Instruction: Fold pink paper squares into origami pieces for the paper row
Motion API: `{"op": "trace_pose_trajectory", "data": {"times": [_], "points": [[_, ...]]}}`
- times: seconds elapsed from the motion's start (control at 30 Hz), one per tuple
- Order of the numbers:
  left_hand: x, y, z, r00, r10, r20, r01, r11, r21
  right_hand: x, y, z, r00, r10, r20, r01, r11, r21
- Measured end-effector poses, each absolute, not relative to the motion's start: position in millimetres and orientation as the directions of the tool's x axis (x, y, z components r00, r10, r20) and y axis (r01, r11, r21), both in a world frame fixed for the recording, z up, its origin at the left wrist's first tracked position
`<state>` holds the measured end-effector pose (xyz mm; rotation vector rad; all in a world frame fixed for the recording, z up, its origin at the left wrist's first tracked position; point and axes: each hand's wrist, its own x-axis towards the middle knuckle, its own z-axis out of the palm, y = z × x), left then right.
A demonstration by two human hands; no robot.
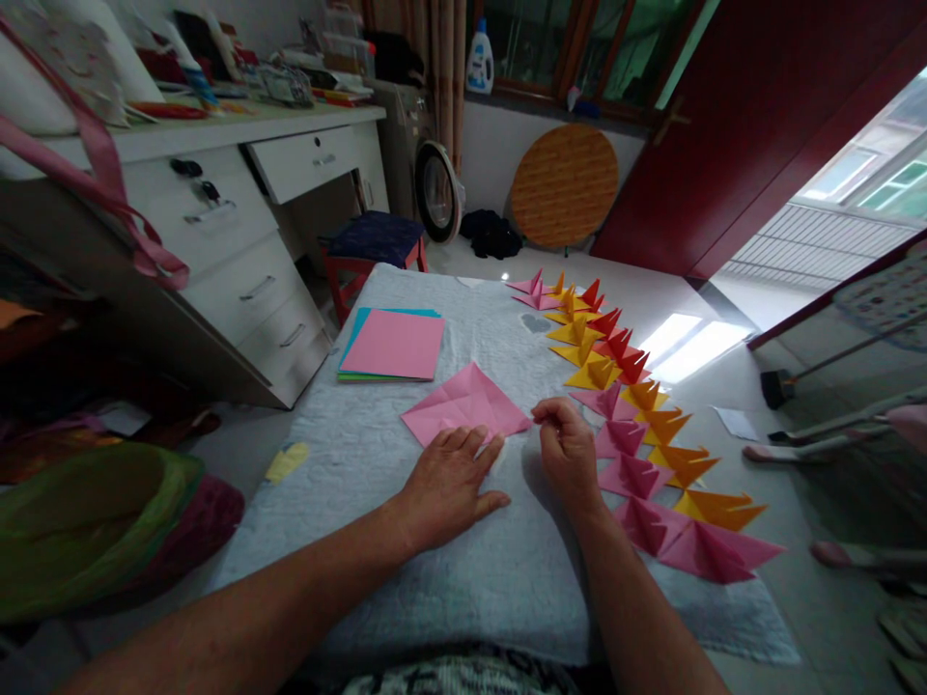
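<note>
A creased pink square of origami paper (470,398) lies on the cloth-covered table, turned with one corner pointing away from me. My left hand (453,478) rests flat over its near edge, fingers stretched out and thumb spread; the near corner is hidden beneath it. Curled fingers bring my right hand (567,449) close beside the paper's right corner; whether they touch it I cannot tell. Farther off to the left sits a stack of paper squares (395,345), pink on top with blue and green edges showing below.
Rows of folded paper pieces in pink (630,473), yellow (575,330), orange (681,463) and red (615,338) line the table's right side. A yellow scrap (288,461) lies near the left edge. Beyond the table stand a stool (377,236) and a white desk (246,241).
</note>
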<state>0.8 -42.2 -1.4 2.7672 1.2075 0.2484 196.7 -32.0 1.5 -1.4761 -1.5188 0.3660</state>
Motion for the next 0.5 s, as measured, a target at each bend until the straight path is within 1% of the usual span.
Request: {"op": "trace_pose_trajectory", "data": {"times": [0.07,0.17,0.33,0.5], "points": [[0.5,-42.8,-1.9,0.673,0.732,0.110,0.714,-0.681,0.161,187.6,-35.6,4.3,0.021,0.927,0.375,0.558,0.300,-0.773],[0.3,-43.5,-3.9,0.675,0.730,0.110,0.713,-0.683,0.155,178.2,-36.0,3.9,-0.110,0.935,0.338,0.570,0.338,-0.749],[-0.4,-46.5,-4.5,0.656,0.748,0.098,0.734,-0.663,0.148,174.8,-32.8,0.4,-0.211,0.928,0.307,0.668,0.366,-0.648],[-0.8,-52.6,3.9,0.630,0.772,0.085,0.765,-0.636,0.106,174.7,-32.3,-2.2,-0.274,0.916,0.292,0.704,0.398,-0.588]]}}
